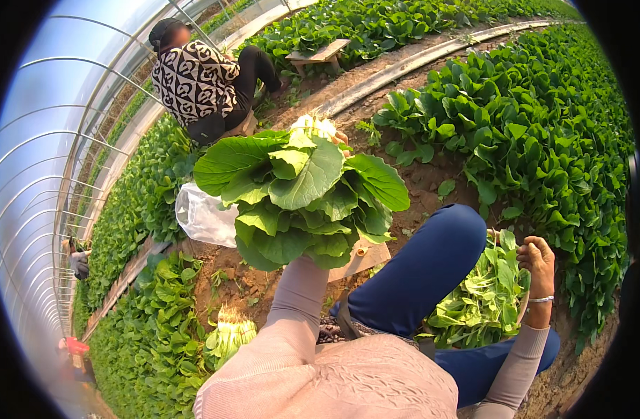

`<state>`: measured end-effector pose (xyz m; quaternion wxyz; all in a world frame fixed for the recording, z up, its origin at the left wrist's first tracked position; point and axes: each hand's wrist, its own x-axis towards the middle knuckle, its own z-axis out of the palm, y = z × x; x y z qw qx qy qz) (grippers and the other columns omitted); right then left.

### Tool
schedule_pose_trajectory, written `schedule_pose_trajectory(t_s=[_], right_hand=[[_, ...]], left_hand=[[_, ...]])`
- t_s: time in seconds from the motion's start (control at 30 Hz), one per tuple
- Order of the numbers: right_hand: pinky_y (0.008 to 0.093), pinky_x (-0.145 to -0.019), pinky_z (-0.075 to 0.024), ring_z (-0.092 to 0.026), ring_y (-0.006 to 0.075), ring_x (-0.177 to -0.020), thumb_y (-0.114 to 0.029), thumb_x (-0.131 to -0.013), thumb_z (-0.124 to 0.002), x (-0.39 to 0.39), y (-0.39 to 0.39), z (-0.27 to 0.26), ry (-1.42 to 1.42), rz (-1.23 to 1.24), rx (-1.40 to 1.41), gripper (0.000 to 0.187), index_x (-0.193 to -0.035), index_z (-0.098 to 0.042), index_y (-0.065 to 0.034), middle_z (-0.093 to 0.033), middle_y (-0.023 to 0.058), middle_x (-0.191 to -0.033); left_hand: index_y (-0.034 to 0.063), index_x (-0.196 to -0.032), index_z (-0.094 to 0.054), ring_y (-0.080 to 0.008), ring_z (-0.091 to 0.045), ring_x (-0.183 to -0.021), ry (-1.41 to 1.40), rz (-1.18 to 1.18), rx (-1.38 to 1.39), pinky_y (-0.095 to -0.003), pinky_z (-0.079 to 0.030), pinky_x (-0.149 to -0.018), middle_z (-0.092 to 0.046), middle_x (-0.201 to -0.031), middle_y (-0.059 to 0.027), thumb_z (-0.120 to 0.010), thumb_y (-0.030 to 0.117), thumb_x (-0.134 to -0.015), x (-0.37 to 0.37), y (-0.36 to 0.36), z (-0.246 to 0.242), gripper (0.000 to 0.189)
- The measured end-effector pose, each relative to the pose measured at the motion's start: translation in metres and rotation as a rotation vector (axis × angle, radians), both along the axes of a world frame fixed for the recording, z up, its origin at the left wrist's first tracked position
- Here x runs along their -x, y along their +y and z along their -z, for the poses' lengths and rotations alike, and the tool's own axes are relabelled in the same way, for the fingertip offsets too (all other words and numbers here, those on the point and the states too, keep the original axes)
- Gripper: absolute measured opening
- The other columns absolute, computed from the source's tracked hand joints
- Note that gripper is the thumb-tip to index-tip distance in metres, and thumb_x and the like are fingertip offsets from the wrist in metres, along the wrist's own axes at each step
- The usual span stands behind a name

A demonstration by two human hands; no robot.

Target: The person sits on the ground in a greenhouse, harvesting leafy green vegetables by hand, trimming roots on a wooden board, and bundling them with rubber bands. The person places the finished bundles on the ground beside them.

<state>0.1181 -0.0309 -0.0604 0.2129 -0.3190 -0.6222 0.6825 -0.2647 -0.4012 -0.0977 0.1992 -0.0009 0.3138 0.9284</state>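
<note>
A large bunch of leafy greens (309, 204) is raised in front of me, its pale root ends facing away and its broad leaves spreading towards me. My left hand (341, 140) grips it from below; only some fingers show beside the stems, and leaves cover the rest. Over on the right, my right hand (536, 259) has its fingers curled beside a pile of loose greens (480, 298) between my legs. Whether those fingers pinch anything is unclear. A bracelet sits on that wrist.
Another person (199, 78) sits ahead on the left, near a small wooden stool (320, 52). A clear plastic bag (204, 214), a wooden board (364, 256) and bundled greens (231, 332) lie on the soil. Dense crop beds (529, 131) flank me, under a hooped greenhouse frame.
</note>
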Motion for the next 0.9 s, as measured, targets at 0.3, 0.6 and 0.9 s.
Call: schedule_pose_trajectory(t_s=[0.3,0.6,0.9], right_hand=[[0.02,-0.059,-0.0462,-0.058,0.0074,-0.068,-0.018,-0.098,-0.056,0.003,0.003,0.013,-0.08,-0.029,-0.044,0.015,-0.104,-0.061,-0.0049,-0.064,0.0019,-0.082],[0.0206,-0.058,-0.0455,-0.057,0.0077,-0.065,-0.015,-0.098,-0.054,0.005,0.01,0.034,-0.207,-0.102,-0.081,0.015,-0.105,-0.06,-0.0039,-0.063,0.0026,-0.081],[0.0189,-0.059,-0.0435,-0.056,0.0051,-0.067,-0.018,-0.099,-0.055,0.038,0.012,0.043,-0.254,-0.278,-0.089,0.019,-0.108,-0.061,-0.0025,-0.063,0.001,-0.083]], left_hand=[[0.0047,-0.136,-0.048,-0.0299,-0.057,-0.112,-0.001,-0.225,0.18,-0.0444,-0.05,-0.095,-0.056,-0.126,-0.0172,-0.051,0.054,-0.094,0.003,-0.061,0.02,0.065],[0.0036,-0.135,-0.048,-0.0291,-0.057,-0.112,0.277,-0.418,0.283,-0.0445,-0.05,-0.095,-0.057,-0.124,-0.0169,-0.047,0.054,-0.096,0.023,-0.131,-0.034,0.063],[0.0002,-0.134,-0.05,-0.0263,-0.064,-0.107,0.221,-0.195,0.464,-0.0402,-0.053,-0.093,-0.063,-0.123,-0.0168,-0.061,0.043,-0.091,-0.021,-0.273,-0.131,0.061]])
